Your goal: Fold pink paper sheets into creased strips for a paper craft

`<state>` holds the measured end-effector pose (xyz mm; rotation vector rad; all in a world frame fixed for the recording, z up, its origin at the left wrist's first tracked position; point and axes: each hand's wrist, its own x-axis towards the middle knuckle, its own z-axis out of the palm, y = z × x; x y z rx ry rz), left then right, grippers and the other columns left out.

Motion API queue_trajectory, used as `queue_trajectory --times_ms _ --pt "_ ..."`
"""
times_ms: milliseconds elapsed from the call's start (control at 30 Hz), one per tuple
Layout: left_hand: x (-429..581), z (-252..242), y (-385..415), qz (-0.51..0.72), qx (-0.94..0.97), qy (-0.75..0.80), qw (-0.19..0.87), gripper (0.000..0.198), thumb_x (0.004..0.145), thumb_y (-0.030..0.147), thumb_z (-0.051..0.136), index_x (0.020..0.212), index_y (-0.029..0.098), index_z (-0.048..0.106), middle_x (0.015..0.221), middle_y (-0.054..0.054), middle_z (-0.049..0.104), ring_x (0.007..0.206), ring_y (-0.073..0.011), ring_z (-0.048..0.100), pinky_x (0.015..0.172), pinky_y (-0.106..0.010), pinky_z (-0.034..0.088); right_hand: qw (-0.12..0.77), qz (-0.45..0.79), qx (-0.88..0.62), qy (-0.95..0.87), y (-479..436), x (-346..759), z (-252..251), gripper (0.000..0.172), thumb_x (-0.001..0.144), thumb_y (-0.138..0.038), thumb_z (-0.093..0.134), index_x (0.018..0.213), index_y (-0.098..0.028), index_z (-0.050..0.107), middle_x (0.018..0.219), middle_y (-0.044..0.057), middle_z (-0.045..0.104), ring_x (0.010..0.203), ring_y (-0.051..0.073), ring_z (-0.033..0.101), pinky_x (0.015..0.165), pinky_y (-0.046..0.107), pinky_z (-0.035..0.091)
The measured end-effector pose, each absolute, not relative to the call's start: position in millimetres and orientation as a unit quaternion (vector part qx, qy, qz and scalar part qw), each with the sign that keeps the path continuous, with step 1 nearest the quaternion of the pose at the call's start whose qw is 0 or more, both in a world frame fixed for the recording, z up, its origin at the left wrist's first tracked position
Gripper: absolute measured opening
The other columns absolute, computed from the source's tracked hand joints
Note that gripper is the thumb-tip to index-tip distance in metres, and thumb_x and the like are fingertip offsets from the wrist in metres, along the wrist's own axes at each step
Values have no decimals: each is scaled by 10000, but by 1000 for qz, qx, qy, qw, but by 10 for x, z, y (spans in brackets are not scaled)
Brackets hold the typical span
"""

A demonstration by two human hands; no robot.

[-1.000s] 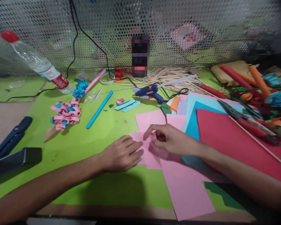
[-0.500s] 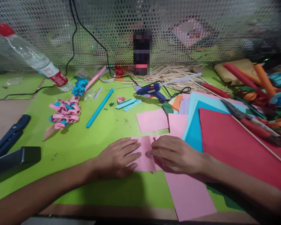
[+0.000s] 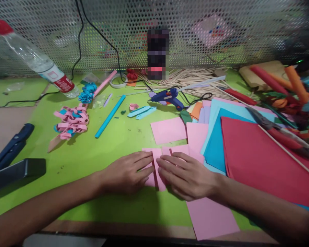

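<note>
Fingers: on both the left hand [image 3: 131, 173] and the right hand [image 3: 190, 175], these were extended, resting on pink paper [image 3: 160, 181]; any pinch could not be made out.
Pink paper: lay on the green table [image 3: 118, 137], under both hands.
Beyond the hands: a glue gun [image 3: 167, 96] lay right of some blue strips [image 3: 141, 112].
Right side: pliers [image 3: 279, 133] rested on a red sheet [image 3: 260, 156].

Dim, uneven light; upper right corner near black. Soft shadow below the hands [image 3: 131, 173] on the tabletop [image 3: 118, 137], lower centre. Wide-angle stretch on bottle [image 3: 36, 61], upper left. Pixelated block [image 3: 158, 55], upper centre. Mesh [image 3: 51, 27] soft, fine detail smeared.
</note>
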<state>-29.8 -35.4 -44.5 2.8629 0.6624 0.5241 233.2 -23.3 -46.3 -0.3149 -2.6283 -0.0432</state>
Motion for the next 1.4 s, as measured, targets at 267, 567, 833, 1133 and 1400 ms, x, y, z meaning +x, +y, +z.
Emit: queue_trajectory --times_ms 267,567,833,1133,1400 --pt "-388 -463 -304 186 954 233 40 343 941 436 589 1106 146 673 1201 -130 691 1117 -258 657 947 -402 568 227 -13 -114 -967 -243 2328 -487 389 914 -273 522 1216 -49 624 1213 179 683 1158 287 635 950 467 540" --pt "-400 -461 -285 200 941 268 56 417 913 506 610 1108 144 680 1168 -130 698 1096 -272 651 918 -406 567 243 -19 -124 -962 -264 2305 -523 297 897 -180 622 1172 -70 644 1233 173 680 1201 258 628 1017 429 546" --pt "-481 -447 -175 186 945 254 89 421 895 506 609 1087 135 664 1182 -132 688 1103 -271 651 935 -409 574 206 42 -93 -973 -262 2249 -496 434 902 -262 519 1243 -8 606 1273 233 639 1280 338 558 1083 526 473" --pt "-539 -463 -113 203 953 212 78 448 885 514 636 1105 123 658 1149 -153 697 1105 -264 657 945 -389 577 211 65 -117 -968 -252 2167 -550 375 928 -267 552 1228 -49 611 1259 208 652 1287 311 555 1097 518 458" --pt "-540 -477 -129 222 949 217 55 374 894 464 642 1035 120 675 1145 -153 711 1069 -253 690 917 -374 602 192 97 -114 -970 -238 2179 -551 413 940 -290 509 1276 -61 585 1338 204 602 1326 316 510 1124 548 405"
